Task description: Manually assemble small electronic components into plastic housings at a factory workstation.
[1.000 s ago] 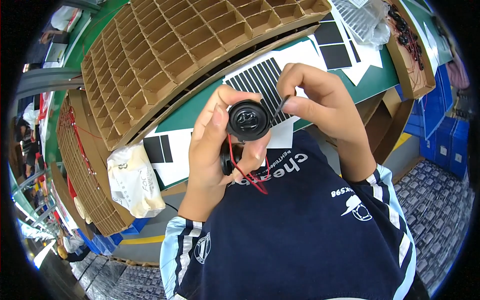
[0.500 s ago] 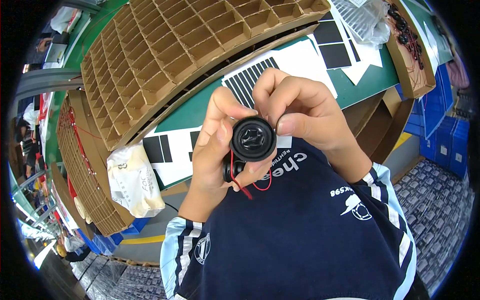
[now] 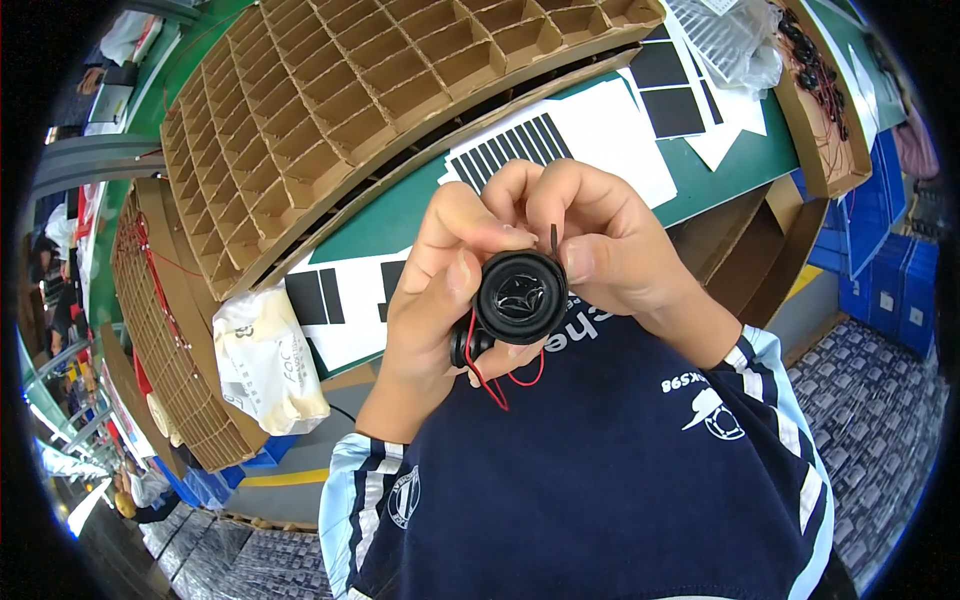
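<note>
My left hand (image 3: 425, 290) is closed around the rim of a small round black speaker (image 3: 521, 297), its cone side facing up. A second small round black part (image 3: 464, 343) is tucked lower in the same hand, and thin red wire (image 3: 497, 400) loops beneath. At the speaker's upper right edge, the thumb and index finger of my right hand (image 3: 620, 235) pinch a thin black strip (image 3: 554, 238), seen nearly edge-on. One end of it touches or meets the rim; which part is stuck I cannot tell. Behind my hands lies a white sheet (image 3: 625, 135) with black strips.
A large cardboard divider tray (image 3: 330, 140) fills the far left of the green table (image 3: 370, 225). Sheets with black rectangles (image 3: 670, 110) lie at the back right, beside a clear plastic bag (image 3: 735, 50) and a box of wired black parts (image 3: 845, 175). A white bag (image 3: 265, 360) sits left.
Both hands and the speaker have shifted slightly down and to the right. The black strip now stands up visibly between my right fingertips, at the speaker's rim.
</note>
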Demonstrator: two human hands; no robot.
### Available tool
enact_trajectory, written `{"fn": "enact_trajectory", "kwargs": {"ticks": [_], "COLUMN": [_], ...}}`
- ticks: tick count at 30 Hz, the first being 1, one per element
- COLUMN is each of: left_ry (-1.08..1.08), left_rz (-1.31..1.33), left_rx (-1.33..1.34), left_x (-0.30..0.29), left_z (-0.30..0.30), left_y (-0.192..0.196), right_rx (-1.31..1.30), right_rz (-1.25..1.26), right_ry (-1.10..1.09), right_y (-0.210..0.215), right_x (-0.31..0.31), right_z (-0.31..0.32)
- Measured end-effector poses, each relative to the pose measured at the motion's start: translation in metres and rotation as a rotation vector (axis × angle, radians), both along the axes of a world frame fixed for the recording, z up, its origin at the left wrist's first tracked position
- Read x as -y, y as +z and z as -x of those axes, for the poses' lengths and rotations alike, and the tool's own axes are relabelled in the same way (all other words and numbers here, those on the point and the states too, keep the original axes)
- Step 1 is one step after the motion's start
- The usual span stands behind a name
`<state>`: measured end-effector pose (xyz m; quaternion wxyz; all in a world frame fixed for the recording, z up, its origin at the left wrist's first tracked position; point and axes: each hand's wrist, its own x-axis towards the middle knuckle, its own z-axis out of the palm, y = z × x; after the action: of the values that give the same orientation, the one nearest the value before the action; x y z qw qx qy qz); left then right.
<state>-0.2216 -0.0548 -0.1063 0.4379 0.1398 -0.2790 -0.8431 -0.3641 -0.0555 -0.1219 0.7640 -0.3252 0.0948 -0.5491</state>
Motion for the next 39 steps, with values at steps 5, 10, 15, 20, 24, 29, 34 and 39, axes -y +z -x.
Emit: {"fn": "enact_trajectory", "kwargs": {"ticks": [5, 10, 15, 20, 24, 29, 34, 39], "left_ry": [-0.009, -0.040, -0.026, 0.030, 0.038, -0.091, 0.077, 0.004], "left_rz": [0.028, -0.031, -0.004, -0.001, -0.041, -0.061, 0.081, 0.072], "left_rx": [-0.007, -0.097, -0.154, -0.089, -0.053, -0.106, 0.077, 0.083], "left_x": [0.002, 0.001, 0.002, 0.000, -0.001, 0.003, -0.002, -0.001], "left_z": [0.002, 0.004, 0.005, 0.004, 0.003, -0.003, 0.003, 0.002], "left_y": [0.001, 0.006, -0.001, -0.004, -0.003, -0.005, -0.001, -0.005], "right_rx": [0.101, 0.074, 0.103, 0.127, 0.162, 0.186, 0.161, 0.037], "right_rz": [-0.068, -0.149, -0.127, -0.186, -0.197, -0.209, -0.279, -0.350], "right_ry": [0.015, 0.053, -0.009, -0.020, 0.014, 0.006, 0.021, 0.049], "right_y": [0.002, 0.007, 0.008, 0.014, 0.013, 0.011, 0.015, 0.017], "right_x": [-0.005, -0.007, -0.005, -0.008, -0.009, -0.010, -0.011, -0.008], "right_z": [-0.004, -0.002, -0.004, -0.008, -0.010, -0.011, -0.013, -0.010]}}
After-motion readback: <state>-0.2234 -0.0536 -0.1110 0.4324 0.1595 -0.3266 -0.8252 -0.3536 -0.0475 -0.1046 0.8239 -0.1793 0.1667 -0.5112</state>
